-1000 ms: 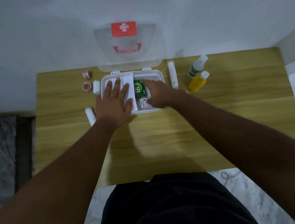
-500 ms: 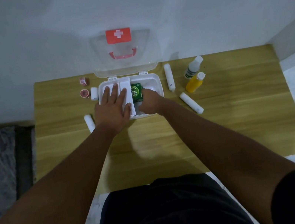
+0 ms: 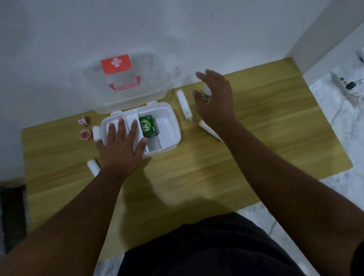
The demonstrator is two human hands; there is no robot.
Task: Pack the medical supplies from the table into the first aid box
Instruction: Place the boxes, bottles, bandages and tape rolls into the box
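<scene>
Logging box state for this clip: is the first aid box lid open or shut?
Open. The clear lid stands raised behind the first aid box, leaving the green packet inside exposed.

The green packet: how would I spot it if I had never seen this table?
Find the white first aid box lying open at the back of the wooden table, its clear lid leaning on the wall. The green packet lies inside it, just right of the left hand pressing on the box. It is the only green thing there, with large white letters; its neighbours are white.
</scene>
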